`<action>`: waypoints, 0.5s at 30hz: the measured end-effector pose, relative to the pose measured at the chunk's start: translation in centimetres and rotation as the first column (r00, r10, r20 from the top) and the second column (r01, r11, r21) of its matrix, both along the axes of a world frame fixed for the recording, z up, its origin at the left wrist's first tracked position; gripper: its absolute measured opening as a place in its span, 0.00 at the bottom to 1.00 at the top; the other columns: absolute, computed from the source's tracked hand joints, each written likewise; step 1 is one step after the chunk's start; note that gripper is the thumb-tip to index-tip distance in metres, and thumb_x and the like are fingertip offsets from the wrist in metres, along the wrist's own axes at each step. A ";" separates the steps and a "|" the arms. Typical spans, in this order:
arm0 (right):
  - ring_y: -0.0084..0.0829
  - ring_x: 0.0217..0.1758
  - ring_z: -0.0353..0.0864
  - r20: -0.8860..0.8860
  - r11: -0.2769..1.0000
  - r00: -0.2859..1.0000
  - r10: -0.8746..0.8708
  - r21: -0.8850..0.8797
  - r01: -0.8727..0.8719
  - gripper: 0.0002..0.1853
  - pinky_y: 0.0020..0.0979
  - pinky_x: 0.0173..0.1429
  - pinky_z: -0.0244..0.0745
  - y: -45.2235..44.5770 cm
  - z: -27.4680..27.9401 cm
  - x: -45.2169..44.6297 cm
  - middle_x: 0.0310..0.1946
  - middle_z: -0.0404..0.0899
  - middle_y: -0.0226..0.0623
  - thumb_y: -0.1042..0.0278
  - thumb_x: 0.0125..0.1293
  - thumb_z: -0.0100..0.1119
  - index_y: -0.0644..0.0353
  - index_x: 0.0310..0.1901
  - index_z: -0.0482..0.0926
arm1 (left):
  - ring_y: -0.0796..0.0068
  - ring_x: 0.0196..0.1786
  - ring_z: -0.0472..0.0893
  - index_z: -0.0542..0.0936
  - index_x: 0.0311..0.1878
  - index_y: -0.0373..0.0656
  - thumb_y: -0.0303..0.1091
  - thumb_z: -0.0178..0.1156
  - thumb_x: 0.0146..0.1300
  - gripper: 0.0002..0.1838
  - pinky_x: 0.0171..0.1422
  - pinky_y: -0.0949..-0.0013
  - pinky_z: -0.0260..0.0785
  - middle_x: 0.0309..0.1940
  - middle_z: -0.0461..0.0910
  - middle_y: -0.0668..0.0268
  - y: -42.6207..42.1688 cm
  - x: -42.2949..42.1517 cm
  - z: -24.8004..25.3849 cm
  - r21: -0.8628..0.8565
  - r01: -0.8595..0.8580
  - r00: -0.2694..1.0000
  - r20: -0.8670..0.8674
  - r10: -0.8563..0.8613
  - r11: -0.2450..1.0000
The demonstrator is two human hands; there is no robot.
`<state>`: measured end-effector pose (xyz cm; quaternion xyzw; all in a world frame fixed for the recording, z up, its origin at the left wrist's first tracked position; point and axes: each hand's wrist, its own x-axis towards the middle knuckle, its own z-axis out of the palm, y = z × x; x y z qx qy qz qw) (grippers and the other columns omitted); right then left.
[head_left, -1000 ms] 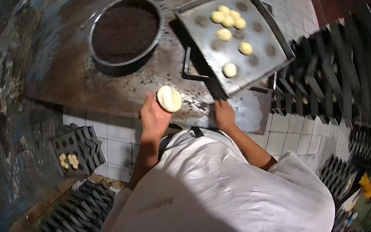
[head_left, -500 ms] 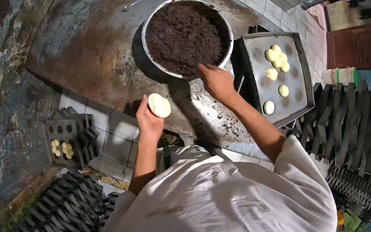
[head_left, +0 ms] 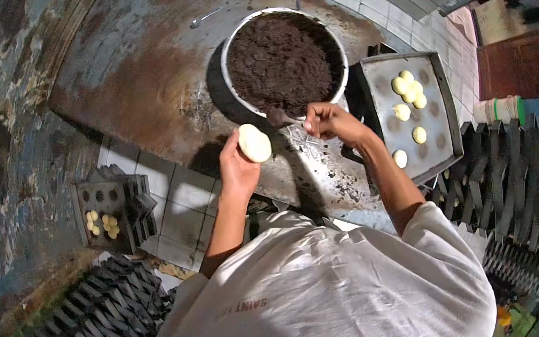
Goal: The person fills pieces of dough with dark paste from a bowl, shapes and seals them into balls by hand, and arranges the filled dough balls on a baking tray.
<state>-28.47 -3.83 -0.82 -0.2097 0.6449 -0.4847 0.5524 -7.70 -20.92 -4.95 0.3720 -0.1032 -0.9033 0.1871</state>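
In my left hand (head_left: 238, 172) rests a flattened round of pale yellow dough (head_left: 255, 143), held up at the near edge of the table. My right hand (head_left: 338, 122) pinches the handle of a spoon, and a lump of dark brown crumbly filling (head_left: 277, 117) sits on its end. The spoon is at the near rim of a large round metal bowl (head_left: 340, 51), which is heaped with the same dark filling (head_left: 284, 60). To the right, a metal tray (head_left: 381, 96) carries several dough balls (head_left: 419, 135).
Another spoon (head_left: 209, 16) lies on the stained table (head_left: 131, 98) beyond the bowl. Dark crumbs are scattered near my right forearm. Stacked trays (head_left: 104, 194) with dough pieces stand at left. Black metal racks or tins (head_left: 525, 177) line the right side, with more (head_left: 90, 324) at lower left.
My right hand has drawn back from inside the bowl's near rim, bringing filling out on the spoon. The dough round in my left hand has turned slightly, and the whole view has shifted.
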 end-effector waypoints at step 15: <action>0.17 0.31 0.73 -0.089 0.686 0.682 -0.726 -0.167 0.708 0.07 0.23 0.39 0.67 29.6 -13.6 17.1 0.30 0.80 0.25 0.68 0.67 0.69 0.57 0.36 0.79 | 0.61 0.58 0.81 0.78 0.57 0.42 0.48 0.56 0.76 0.19 0.69 0.54 0.72 0.53 0.82 0.61 18.8 -4.8 3.3 0.000 0.406 0.860 -0.339 -0.382 0.914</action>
